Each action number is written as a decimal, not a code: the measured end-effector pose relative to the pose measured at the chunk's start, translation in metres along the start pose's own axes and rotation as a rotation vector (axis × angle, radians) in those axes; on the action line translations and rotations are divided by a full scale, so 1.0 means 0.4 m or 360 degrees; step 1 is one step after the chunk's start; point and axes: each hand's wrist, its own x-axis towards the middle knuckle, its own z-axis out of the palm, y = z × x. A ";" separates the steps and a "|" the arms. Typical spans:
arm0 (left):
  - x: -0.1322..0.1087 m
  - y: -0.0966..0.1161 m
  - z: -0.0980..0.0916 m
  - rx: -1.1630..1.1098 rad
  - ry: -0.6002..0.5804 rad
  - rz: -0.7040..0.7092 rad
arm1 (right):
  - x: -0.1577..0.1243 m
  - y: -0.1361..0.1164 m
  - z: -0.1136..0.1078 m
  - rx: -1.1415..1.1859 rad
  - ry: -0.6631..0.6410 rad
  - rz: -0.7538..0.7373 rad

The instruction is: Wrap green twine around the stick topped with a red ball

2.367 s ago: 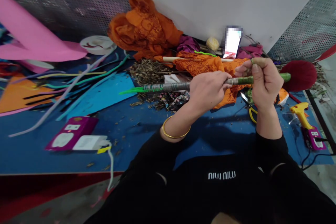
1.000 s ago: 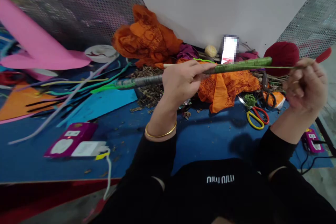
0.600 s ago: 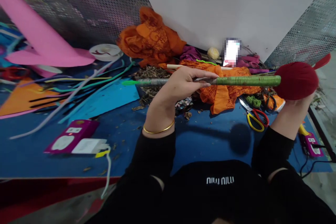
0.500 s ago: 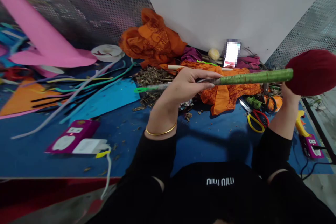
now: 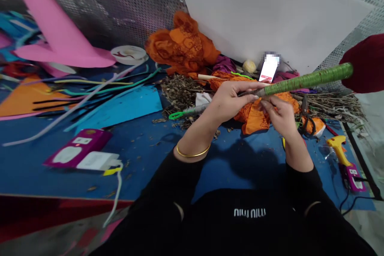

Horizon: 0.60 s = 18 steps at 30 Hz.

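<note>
A long stick wrapped in green tape (image 5: 303, 81) slants up to the right above the blue table (image 5: 144, 156), with a dark red fluffy ball (image 5: 366, 64) at its far end and a bright green tip at the lower left. My left hand (image 5: 229, 102) is closed around the stick's middle. My right hand (image 5: 277, 114) sits just under the stick beside the left hand, its fingers pinched at the edge of the green wrapping. What lies between those fingertips is too small to make out.
Orange cloth (image 5: 183, 48) is piled at the back, with dried twigs (image 5: 328, 104) and plant bits nearby. A purple power strip with a white charger (image 5: 81, 154) lies front left. A yellow glue gun (image 5: 337, 148) lies right. Coloured foam sheets and strips (image 5: 90, 92) cover the left.
The stick's red ball end has tilted up to the right. My right hand left the ball end and came back to the stick's middle, beside my left hand.
</note>
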 end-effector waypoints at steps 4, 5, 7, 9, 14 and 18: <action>0.006 -0.011 -0.006 0.0013 0.0096 0.0006 | -0.013 -0.032 -0.015 -0.0211 0.0470 -0.0431; 0.007 -0.015 -0.006 0.0019 0.0108 0.0002 | -0.014 -0.035 -0.014 -0.0135 0.0522 -0.0536; 0.009 -0.021 -0.001 0.0001 0.0099 0.0010 | -0.012 -0.033 -0.004 0.0137 0.0495 -0.0679; 0.008 -0.025 0.009 -0.0041 0.0046 0.0032 | -0.008 -0.025 0.016 0.0461 0.0392 -0.0711; 0.002 -0.025 0.039 0.0166 0.0086 -0.0084 | -0.006 -0.025 0.057 0.0947 0.0585 -0.0494; -0.004 -0.018 0.057 0.0382 0.0155 -0.0207 | -0.015 -0.054 0.063 0.0852 0.0860 -0.0155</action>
